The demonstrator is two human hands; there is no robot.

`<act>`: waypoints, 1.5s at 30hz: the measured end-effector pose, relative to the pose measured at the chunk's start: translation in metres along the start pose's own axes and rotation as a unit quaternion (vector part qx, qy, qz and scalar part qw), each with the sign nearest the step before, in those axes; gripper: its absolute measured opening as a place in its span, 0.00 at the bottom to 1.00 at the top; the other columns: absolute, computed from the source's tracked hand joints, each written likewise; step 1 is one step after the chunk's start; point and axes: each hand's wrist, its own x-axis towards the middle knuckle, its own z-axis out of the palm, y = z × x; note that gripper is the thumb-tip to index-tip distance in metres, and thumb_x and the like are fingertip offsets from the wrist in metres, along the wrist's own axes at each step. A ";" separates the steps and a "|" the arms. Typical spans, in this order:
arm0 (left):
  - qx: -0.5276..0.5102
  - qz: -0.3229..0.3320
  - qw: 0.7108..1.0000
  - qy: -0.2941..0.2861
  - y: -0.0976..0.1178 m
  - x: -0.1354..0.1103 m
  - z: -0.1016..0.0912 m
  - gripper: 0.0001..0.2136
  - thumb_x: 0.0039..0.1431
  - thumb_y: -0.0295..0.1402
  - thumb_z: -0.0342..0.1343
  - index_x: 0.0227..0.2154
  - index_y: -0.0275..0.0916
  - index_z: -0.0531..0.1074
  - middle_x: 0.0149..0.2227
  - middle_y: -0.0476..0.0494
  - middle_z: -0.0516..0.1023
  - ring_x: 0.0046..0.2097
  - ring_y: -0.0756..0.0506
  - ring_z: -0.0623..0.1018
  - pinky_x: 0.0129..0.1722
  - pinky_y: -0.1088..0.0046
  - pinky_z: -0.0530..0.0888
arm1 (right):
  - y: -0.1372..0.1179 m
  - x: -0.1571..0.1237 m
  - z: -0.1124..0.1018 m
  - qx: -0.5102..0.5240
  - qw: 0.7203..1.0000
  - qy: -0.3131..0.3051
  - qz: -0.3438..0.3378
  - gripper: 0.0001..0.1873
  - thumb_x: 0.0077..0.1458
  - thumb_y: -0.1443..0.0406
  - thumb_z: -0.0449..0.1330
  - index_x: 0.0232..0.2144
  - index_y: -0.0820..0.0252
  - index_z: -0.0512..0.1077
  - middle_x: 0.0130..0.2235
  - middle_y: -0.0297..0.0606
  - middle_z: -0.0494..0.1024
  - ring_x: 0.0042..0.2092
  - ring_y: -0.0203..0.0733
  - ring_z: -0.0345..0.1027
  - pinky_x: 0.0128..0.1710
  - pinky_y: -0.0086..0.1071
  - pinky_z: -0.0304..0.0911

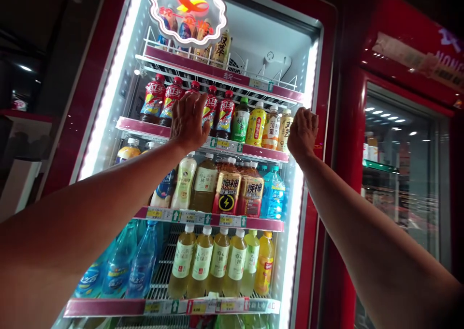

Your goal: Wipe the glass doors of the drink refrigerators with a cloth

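My left hand (pixel 190 120) is raised before a lit drinks cooler, its fingers stretched out and nothing in them. It covers part of a row of red-capped bottles (pixel 225 113) on the second shelf; I cannot tell whether it touches the glass. Up at the right side of the cooler's doorway is my right hand (pixel 303 133), with its fingers curled in near the red door frame (pixel 326 77). Whatever those fingers grip is hidden. Just left of that hand stand a pale yellow bottle (pixel 285 126) and a green-capped tea bottle (pixel 240 121).
A glowing sign (pixel 187 12) hangs at the cooler's upper left. Lower shelves hold gold-and-red drink bottles (pixel 227 188), blue bottles (pixel 143 261) and pale green tea bottles (pixel 203 259). Price strips (pixel 217 220) run along the shelf fronts. A second red cooler (pixel 391 77) stands at right.
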 end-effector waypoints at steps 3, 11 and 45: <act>0.001 0.013 1.000 0.000 0.000 0.000 -0.001 0.34 0.63 0.41 0.47 0.72 0.44 0.53 0.73 0.41 0.56 0.73 0.33 0.52 0.72 0.47 0.49 | -0.026 -0.003 0.011 0.002 0.999 -0.007 -0.033 0.33 0.70 0.57 0.37 0.74 0.49 0.49 0.75 0.33 0.53 0.76 0.51 0.39 0.74 0.62 0.42; 0.018 0.047 0.999 -0.006 -0.005 -0.002 0.002 0.31 0.63 0.39 0.49 0.70 0.52 0.56 0.73 0.44 0.54 0.74 0.32 0.51 0.70 0.43 0.52 | -0.049 -0.003 0.009 0.018 1.000 -0.013 0.002 0.32 0.70 0.57 0.36 0.74 0.48 0.50 0.74 0.32 0.55 0.76 0.52 0.40 0.74 0.63 0.42; 0.040 0.092 0.987 -0.122 -0.056 -0.010 -0.047 0.22 0.69 0.38 0.49 0.64 0.52 0.67 0.73 0.45 0.58 0.72 0.33 0.57 0.68 0.38 0.51 | -0.193 -0.003 0.030 0.058 0.996 -0.058 -0.040 0.31 0.71 0.57 0.39 0.72 0.49 0.56 0.74 0.34 0.56 0.76 0.52 0.38 0.73 0.60 0.45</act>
